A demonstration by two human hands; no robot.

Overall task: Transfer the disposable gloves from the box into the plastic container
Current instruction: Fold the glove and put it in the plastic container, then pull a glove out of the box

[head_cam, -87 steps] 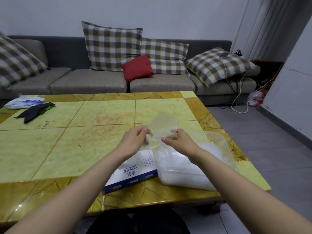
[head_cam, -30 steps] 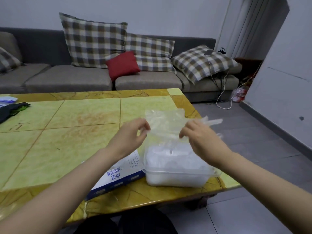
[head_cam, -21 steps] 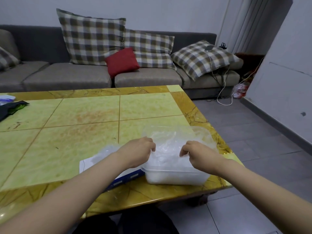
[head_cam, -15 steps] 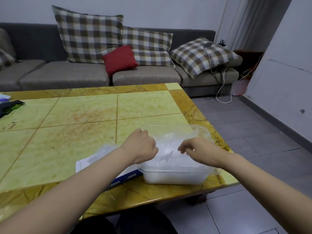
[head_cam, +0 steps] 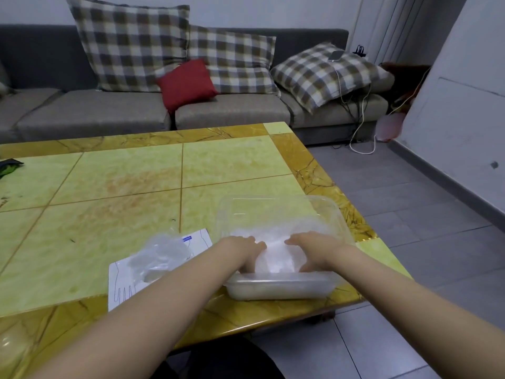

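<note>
A flat white-and-blue cardboard box (head_cam: 121, 283), topped with loose clear film gloves (head_cam: 161, 255), lies on the yellow tiled table (head_cam: 109, 187). Just beside it, the left hand (head_cam: 243, 248) and right hand (head_cam: 317, 248) press the white glove pile (head_cam: 276, 254) inside the clear plastic container (head_cam: 278, 289), fingers (head_cam: 296, 240) seemingly flat, not clenched.

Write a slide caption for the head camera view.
Left hand and right hand press disposable gloves into the plastic container beside the glove box.
</note>
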